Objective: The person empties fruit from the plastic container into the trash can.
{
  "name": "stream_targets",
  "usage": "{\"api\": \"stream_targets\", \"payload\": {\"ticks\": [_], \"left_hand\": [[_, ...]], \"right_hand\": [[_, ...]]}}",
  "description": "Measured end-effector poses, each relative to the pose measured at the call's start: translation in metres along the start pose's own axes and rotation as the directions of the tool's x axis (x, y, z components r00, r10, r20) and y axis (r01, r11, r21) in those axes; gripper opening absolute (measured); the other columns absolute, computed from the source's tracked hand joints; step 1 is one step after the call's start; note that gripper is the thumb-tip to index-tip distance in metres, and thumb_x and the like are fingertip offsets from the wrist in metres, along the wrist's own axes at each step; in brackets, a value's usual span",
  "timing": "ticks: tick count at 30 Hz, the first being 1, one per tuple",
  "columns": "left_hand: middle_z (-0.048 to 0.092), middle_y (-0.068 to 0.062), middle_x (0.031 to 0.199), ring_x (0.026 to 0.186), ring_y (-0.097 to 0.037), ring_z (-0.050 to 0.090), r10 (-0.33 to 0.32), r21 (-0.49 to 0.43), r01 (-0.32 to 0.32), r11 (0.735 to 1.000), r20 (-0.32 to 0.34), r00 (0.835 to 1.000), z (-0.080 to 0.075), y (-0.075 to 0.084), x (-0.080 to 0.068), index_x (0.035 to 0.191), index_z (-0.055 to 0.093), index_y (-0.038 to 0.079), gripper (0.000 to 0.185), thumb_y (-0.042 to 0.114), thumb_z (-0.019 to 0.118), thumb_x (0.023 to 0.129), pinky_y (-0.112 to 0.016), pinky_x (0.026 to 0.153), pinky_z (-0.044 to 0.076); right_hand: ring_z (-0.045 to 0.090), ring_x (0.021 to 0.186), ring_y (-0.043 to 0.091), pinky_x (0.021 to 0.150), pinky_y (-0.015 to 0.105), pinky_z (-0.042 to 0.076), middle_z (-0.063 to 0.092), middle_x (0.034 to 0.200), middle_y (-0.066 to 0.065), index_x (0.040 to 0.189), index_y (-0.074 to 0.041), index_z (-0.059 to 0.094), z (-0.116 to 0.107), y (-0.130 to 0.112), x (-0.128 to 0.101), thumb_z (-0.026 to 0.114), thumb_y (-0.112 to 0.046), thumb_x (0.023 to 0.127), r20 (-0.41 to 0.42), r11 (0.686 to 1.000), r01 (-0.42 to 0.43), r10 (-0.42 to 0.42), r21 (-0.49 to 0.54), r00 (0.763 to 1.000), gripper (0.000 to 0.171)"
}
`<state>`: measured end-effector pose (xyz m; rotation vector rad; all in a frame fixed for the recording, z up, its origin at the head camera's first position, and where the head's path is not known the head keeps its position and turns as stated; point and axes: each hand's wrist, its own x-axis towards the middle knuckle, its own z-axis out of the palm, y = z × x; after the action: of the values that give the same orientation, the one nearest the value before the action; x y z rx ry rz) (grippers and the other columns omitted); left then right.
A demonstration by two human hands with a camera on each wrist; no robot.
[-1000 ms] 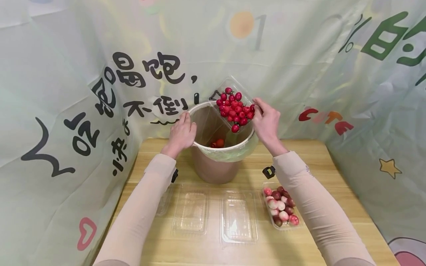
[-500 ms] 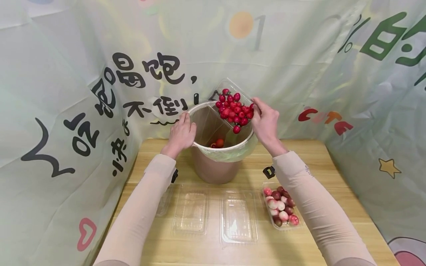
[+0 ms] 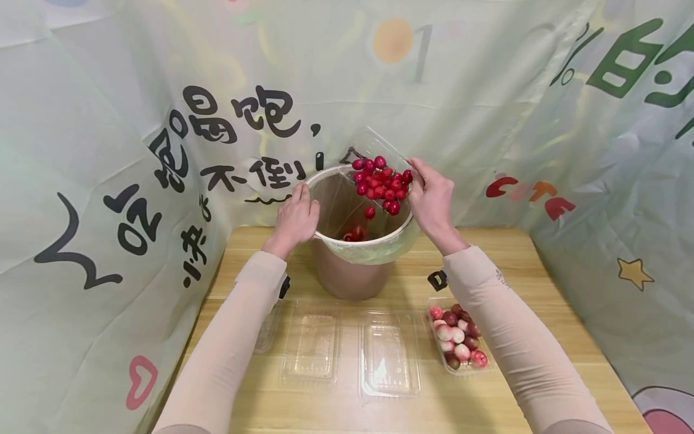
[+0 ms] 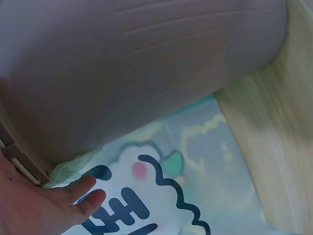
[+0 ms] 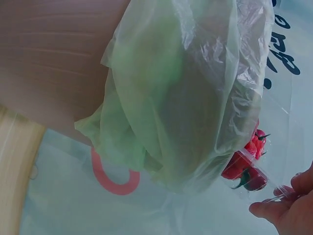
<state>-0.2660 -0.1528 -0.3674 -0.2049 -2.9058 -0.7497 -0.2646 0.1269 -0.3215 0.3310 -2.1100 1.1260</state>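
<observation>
1. My right hand (image 3: 434, 202) pinches the edge of a clear box (image 3: 379, 158), tilted over the bin (image 3: 352, 265).
2. My left hand (image 3: 295, 220) rests on the bin's left rim; the fingers lie over the edge, and I cannot tell if they really grip.
3. The box has no label that I can read. Red tomatoes (image 3: 382, 184) with green stems slide in it, and some hang at its low edge, above the bin's mouth.
4. The bin is brown with a pale green bag (image 5: 186, 98) as liner; a few tomatoes lie inside.
5. On the table (image 3: 542, 289) near me are empty clear trays (image 3: 387, 355) and one tray of pink fruits (image 3: 457, 337).
6. The cloth (image 3: 108, 150) behind shows Chinese writing and the word "CUTE".
</observation>
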Motion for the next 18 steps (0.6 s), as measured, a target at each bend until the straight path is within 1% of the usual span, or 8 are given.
{"api": "stream_targets", "payload": {"ticks": [5,15,18], "left_hand": [[0.014,-0.020,0.176,0.154,-0.049,0.032,0.001,-0.002,-0.001,1.000,-0.004,1.000,-0.0001,0.0003,-0.0003,0.165,0.018,-0.006,0.070,0.038,0.022,0.110,-0.066,0.125,0.027],[0.014,-0.019,0.176,0.154,-0.048,0.033,-0.004,-0.008,0.004,1.000,-0.004,1.000,0.0002,-0.0002,-0.0001,0.165,0.018,-0.005,0.070,0.038,0.023,0.110,-0.065,0.125,0.028],[0.015,-0.019,0.176,0.154,-0.048,0.033,0.000,-0.004,0.000,1.000,-0.007,1.000,0.0004,-0.0007,0.0000,0.165,0.019,-0.005,0.070,0.037,0.022,0.110,-0.065,0.125,0.028]], "right_hand": [[0.074,0.115,0.038,0.099,0.050,0.061,0.074,0.127,0.022,0.127,0.003,0.074,0.0001,-0.0003,0.0001,0.057,0.001,0.105,-0.003,1.000,-0.008,0.008,-0.005,1.000,0.028],[0.077,0.102,0.038,0.090,0.051,0.063,0.076,0.120,0.022,0.122,0.002,0.076,0.0004,0.0001,0.0005,0.058,-0.001,0.104,-0.034,0.999,0.046,-0.046,-0.009,0.998,0.026],[0.077,0.105,0.038,0.092,0.051,0.063,0.076,0.121,0.022,0.122,0.003,0.076,0.0010,0.0003,-0.0003,0.058,0.001,0.104,-0.041,0.999,0.054,-0.054,-0.003,0.998,0.026]]}}
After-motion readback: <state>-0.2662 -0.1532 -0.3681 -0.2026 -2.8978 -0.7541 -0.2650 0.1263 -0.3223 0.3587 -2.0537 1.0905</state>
